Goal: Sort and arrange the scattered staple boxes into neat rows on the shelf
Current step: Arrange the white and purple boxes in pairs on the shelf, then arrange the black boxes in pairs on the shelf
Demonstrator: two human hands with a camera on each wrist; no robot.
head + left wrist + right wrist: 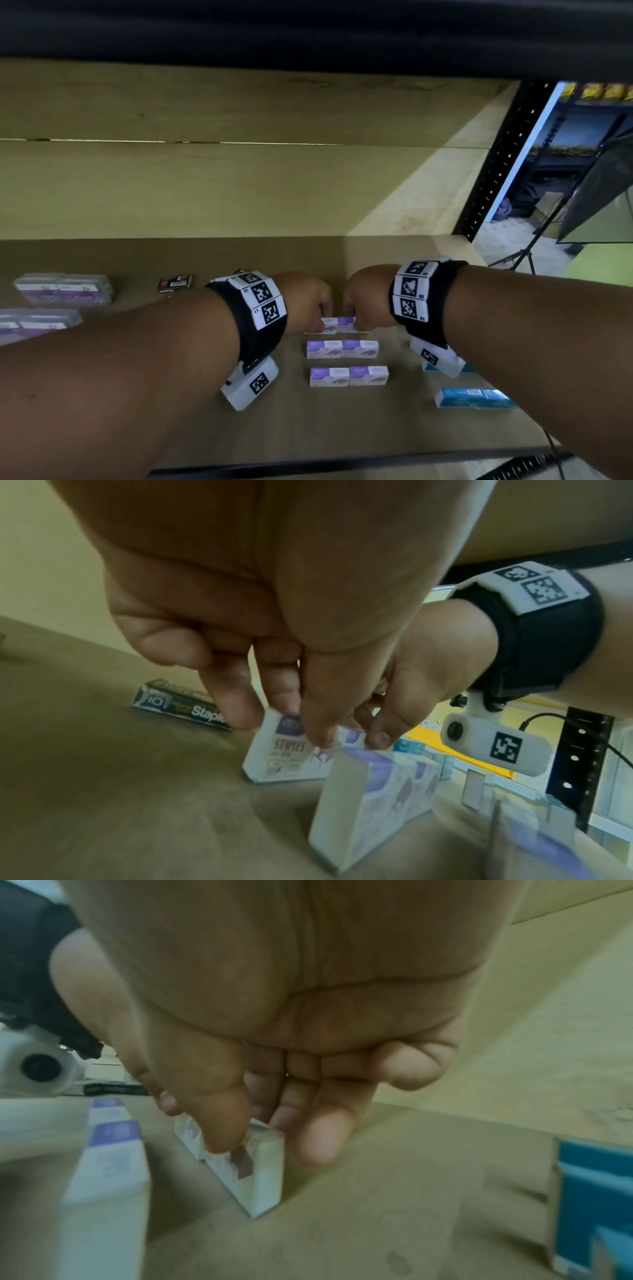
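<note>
L hand [310,301] pinches left purple box [329,324], R hand [364,301] pinches right one [346,324]; boxes prob touching, on shelf [308,421].

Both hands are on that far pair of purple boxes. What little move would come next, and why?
Probably press the two boxes together and square them with the rows in front. The left hand pinches the left purple staple box, the right hand the right purple staple box, and they look slightly uneven beside the two tidy pairs nearer.
</note>
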